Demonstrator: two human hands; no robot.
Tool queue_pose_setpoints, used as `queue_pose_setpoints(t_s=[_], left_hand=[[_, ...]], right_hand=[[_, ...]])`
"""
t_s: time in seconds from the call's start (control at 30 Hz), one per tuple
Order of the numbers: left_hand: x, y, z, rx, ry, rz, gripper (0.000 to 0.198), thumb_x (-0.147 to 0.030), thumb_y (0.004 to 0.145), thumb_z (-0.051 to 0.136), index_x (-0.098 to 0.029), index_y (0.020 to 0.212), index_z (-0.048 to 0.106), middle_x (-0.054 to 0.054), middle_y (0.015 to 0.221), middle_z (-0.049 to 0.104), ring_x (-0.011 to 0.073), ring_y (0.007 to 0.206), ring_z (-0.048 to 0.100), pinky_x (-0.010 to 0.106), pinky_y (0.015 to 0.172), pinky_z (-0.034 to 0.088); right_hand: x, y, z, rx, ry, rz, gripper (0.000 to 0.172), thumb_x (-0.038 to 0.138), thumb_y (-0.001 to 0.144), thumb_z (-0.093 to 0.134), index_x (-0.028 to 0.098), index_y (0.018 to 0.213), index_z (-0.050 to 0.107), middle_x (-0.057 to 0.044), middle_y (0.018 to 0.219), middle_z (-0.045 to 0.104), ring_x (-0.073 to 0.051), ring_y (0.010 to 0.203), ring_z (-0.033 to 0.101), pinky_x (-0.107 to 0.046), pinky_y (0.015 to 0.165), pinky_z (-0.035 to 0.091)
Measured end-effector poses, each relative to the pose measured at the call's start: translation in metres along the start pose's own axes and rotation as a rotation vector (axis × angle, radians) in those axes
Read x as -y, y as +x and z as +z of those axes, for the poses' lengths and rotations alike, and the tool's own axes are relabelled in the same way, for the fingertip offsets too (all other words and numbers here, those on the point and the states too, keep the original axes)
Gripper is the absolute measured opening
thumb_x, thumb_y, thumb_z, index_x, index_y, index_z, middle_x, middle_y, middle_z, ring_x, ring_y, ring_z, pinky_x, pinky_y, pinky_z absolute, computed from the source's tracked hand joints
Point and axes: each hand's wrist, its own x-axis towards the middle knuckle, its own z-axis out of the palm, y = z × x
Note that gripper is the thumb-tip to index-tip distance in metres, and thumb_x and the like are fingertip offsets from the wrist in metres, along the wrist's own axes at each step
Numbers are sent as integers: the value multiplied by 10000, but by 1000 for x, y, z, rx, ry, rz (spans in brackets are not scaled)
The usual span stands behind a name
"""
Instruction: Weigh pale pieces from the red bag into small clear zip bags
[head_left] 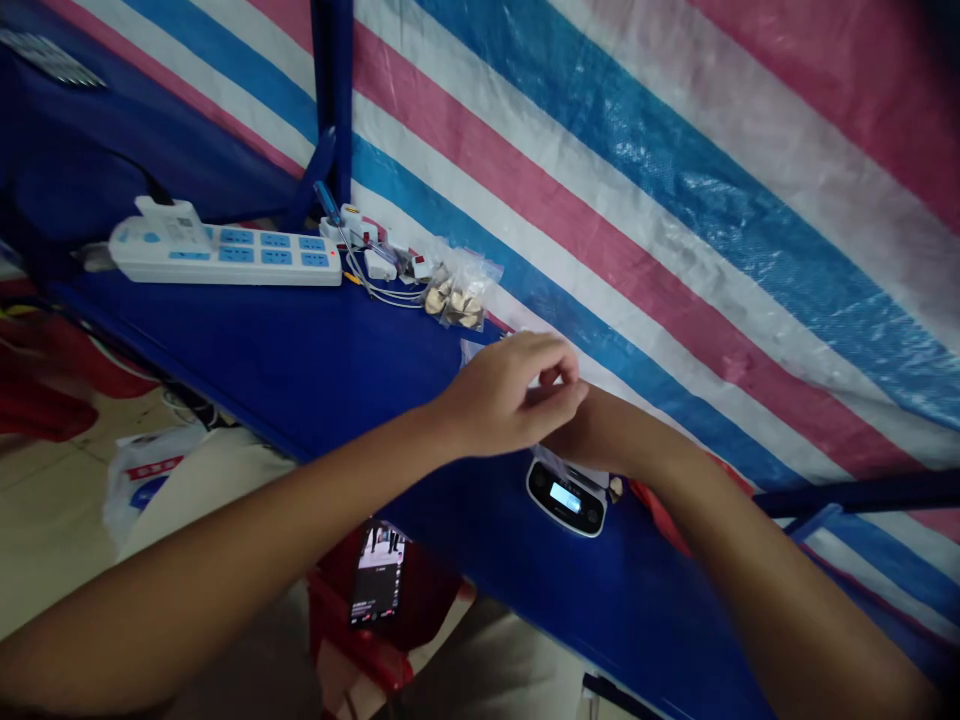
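My left hand [517, 395] is over the table with its fingers curled in and its thumb close to them. Something pale shows between them, but I cannot make out what it is. Behind it, my right hand [581, 430] is mostly covered, and its fingers are hidden. Just below both hands is a small digital scale [566, 500] with a lit display; the hands and some clear plastic [551, 460] hide its far part. A small tan piece [616, 489] lies at the scale's right side.
On the blue table [300, 350] stand a white power strip [262, 255], a blue-handled screwdriver [328, 203], cables and clear bags of tan pieces [457, 300]. A striped tarp [637, 230] rises behind. Below the edge, a phone [379, 575] rests on a red stool [427, 600].
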Motion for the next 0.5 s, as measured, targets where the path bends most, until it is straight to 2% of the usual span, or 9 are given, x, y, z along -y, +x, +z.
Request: queue_pose_setpoints(t_s=[0.07, 0.13, 0.2, 0.27, 0.37, 0.4, 0.43, 0.47, 0.5], left_hand=[[7, 22, 9, 199, -243, -138, 320, -474, 874, 616, -196, 1032, 599, 53, 1027, 685, 157, 956, 637, 294, 813, 508], [12, 36, 34, 584, -530, -280, 455, -506, 817, 675, -212, 1149, 574, 77, 1152, 695, 179, 1002, 677, 303, 798, 549], [11, 42, 71, 1002, -760, -368, 478, -468, 803, 702, -218, 1188, 569, 85, 1134, 718, 197, 947, 720, 331, 781, 582], [5, 41, 112, 1348, -908, -433, 391, -390, 755, 762, -203, 1073, 631, 66, 1046, 739, 215, 891, 741, 373, 812, 601], [-8, 31, 162, 1735, -1133, -415, 215, -328, 739, 771, -201, 906, 723, 39, 978, 742, 232, 951, 740, 417, 910, 593], [-12, 25, 173, 1804, -1227, -370, 198, -341, 773, 732, -214, 924, 744, 37, 994, 740, 234, 999, 733, 431, 931, 588], [-15, 17, 181, 1800, -1274, -324, 209, -358, 804, 686, -228, 950, 760, 34, 995, 737, 233, 1020, 728, 439, 921, 594], [-16, 9, 187, 1699, -1252, -304, 225, -374, 814, 651, -242, 951, 771, 28, 967, 735, 231, 992, 734, 439, 872, 609], [-17, 0, 191, 1510, -1166, -312, 226, -386, 805, 636, -258, 924, 780, 17, 916, 729, 226, 926, 742, 429, 802, 622]], right_hand=[[-13, -53, -4, 25, 95, 14, 199, 243, 957, 506, 181, 961, 694, -47, 817, 695, -159, 688, 617, -257, 618, 469], [-31, -105, 4, 10, 245, 96, 208, 331, 940, 573, 228, 1071, 697, -46, 883, 714, -181, 738, 659, -272, 659, 526], [-49, -149, 25, -118, 385, 255, 335, 407, 902, 639, 285, 1211, 680, -67, 995, 736, -217, 804, 705, -293, 683, 586], [-65, -185, 54, -211, 524, 383, 414, 441, 836, 711, 305, 1227, 689, -92, 1063, 748, -261, 876, 739, -311, 714, 621], [-79, -222, 98, -378, 676, 532, 495, 461, 754, 780, 311, 1218, 694, -93, 993, 770, -283, 871, 762, -315, 730, 639], [-80, -231, 110, -416, 699, 569, 491, 459, 733, 792, 316, 1195, 705, -83, 938, 774, -283, 834, 765, -317, 715, 641], [-79, -238, 119, -437, 706, 601, 471, 456, 714, 799, 323, 1159, 724, -76, 892, 773, -285, 802, 764, -323, 697, 641], [-77, -243, 127, -450, 697, 626, 438, 456, 691, 805, 336, 1108, 746, -70, 856, 770, -290, 772, 760, -328, 669, 640], [-74, -247, 133, -454, 675, 646, 402, 461, 666, 807, 358, 1052, 767, -68, 836, 767, -297, 753, 755, -332, 637, 635]])
